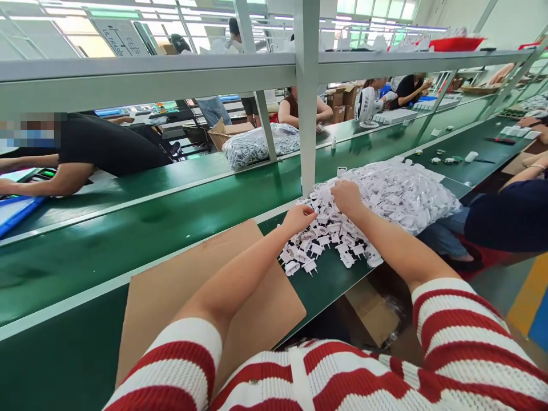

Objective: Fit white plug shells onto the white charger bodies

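Observation:
A heap of small white plug housings [319, 249], several with two pins showing, lies on the dark green bench, spilling from a clear plastic bag [405, 194] full of the same parts. At the left side of this heap, my left hand [299, 220] has its fingers curled together; whatever they may hold is too small to name. My right hand [347, 198] reaches over the back of the heap beside the bag's mouth. Its fingers are bent down and closed, and their tips are partly hidden, so I cannot make out what is in them.
A flat cardboard sheet [205, 285] lies under my left forearm. A white post [308, 103] rises just behind the heap to a shelf [171, 80]. Beyond runs a green conveyor belt [171, 205], with another filled bag [261, 145] across it. Co-workers sit opposite and at right.

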Demonstrator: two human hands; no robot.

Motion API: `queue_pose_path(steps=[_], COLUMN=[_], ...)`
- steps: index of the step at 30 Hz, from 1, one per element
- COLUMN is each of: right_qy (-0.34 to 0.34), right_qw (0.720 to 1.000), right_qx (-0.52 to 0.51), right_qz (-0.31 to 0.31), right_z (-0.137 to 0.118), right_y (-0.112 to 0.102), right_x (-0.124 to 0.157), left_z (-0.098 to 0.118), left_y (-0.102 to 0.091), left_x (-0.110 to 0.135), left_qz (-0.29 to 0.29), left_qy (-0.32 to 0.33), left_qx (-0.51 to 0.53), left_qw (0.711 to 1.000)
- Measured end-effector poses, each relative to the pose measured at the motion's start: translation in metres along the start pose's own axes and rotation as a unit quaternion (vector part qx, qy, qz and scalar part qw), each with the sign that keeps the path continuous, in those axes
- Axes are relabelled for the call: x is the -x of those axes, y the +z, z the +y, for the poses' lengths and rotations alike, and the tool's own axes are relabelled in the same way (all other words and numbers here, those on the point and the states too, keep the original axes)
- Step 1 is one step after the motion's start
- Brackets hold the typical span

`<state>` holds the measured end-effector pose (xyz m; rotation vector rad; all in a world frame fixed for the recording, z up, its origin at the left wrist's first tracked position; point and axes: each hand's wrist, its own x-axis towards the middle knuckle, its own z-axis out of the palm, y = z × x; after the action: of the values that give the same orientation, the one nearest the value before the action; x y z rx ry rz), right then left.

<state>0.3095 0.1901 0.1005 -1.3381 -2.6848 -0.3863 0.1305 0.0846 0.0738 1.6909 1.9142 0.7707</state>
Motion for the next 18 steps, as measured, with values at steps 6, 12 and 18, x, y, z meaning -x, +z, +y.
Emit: queue_pose_path(steps=[6,12,18], right_qy=[0.001,-0.012,0.018], right_qw=[0.999,0.998,0.996], right_qx=[-0.029,-0.054,-0.09], right_qz=[0.025,0.012,0.007], right_z=[0.007,0.012,0.021], right_y=[0.0,-0.006,-0.01], right_x=[0.005,-0.005,-0.028], left_z=[0.024,0.024,0.019], left_y=[0.043,0.051,0.032], left_x=[-0.058,-0.071,-0.061], left_qz=[0.029,0.038,0.047], left_qy=[-0.057,-0.06,-0.056], left_qx=[-0.044,-0.079,-0.097], left_qw=[0.997,0.994,0.993])
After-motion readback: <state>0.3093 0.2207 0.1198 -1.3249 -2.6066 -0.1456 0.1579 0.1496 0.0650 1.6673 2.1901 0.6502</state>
